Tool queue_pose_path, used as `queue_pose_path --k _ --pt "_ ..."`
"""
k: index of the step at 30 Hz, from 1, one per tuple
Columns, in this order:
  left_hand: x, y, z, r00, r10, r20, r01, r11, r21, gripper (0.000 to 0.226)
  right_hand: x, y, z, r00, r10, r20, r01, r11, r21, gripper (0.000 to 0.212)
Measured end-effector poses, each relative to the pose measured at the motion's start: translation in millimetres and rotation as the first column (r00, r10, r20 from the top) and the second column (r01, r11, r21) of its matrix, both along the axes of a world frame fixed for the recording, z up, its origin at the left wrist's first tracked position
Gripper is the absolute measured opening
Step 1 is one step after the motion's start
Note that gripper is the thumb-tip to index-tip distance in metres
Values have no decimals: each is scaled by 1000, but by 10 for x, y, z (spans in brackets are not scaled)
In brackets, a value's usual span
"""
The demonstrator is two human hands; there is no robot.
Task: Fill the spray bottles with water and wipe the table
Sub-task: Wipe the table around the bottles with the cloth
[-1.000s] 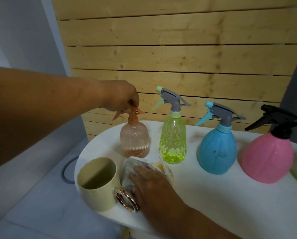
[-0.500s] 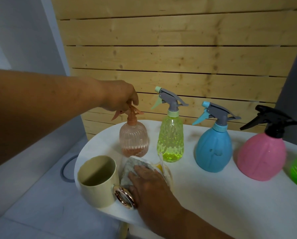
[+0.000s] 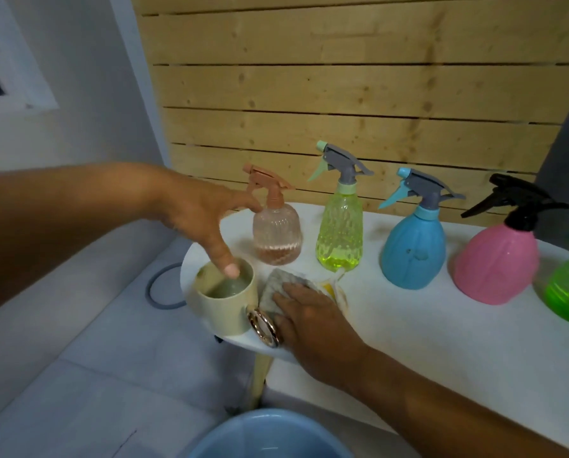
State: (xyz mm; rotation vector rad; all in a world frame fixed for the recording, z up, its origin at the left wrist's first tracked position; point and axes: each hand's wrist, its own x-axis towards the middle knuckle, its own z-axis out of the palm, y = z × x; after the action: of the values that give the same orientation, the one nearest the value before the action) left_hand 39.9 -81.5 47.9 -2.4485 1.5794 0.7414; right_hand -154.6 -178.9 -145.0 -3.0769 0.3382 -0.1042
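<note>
The left hand (image 3: pixel 203 216) is hovering spread and empty, thumb over the cream ceramic mug (image 3: pixel 225 302), forefinger beside the peach ribbed spray bottle (image 3: pixel 276 233), while the right hand (image 3: pixel 309 312) is pressing flat-fingered on the grey cloth (image 3: pixel 276 289).

Right grip (image 3: pixel 304 304) rests on cloth (image 3: pixel 278 285) on tabletop (image 3: pixel 408 325). Mug (image 3: pixel 225 302) stands just left of it; spray bottles (image 3: pixel 341 233) line up behind; bucket (image 3: pixel 269 438) lies below, on the floor.
</note>
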Motion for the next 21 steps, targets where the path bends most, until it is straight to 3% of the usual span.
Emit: queue_pose_path --k 1,3,5,9,13,17,21 --pt "13 68 -35 1000 22 1 -22 997 79 128 -2 2 15 1000 -3 12 3 1000 -5 51" --pt "14 138 -187 999 1 -50 5 993 117 138 -16 18 18 996 -61 68 61 998 13 50" --pt "-3 161 -358 994 -44 -103 50 997 64 131 -22 43 21 989 -103 108 101 994 30 49" --pt "-58 180 -509 999 -46 -6 46 998 -45 100 -13 23 -38 987 -101 123 81 984 156 49" --pt "36 250 -202 999 -40 -21 35 979 -200 73 62 2 -24 983 -33 178 2 986 170 46" --pt "151 340 365 996 63 -61 -77 962 -260 72 328 93 23 983 11 185 -40 987 157 33" --pt "103 303 435 997 76 -12 -77 961 -267 70 747 351 78 986 67 150 -89 985 148 35"
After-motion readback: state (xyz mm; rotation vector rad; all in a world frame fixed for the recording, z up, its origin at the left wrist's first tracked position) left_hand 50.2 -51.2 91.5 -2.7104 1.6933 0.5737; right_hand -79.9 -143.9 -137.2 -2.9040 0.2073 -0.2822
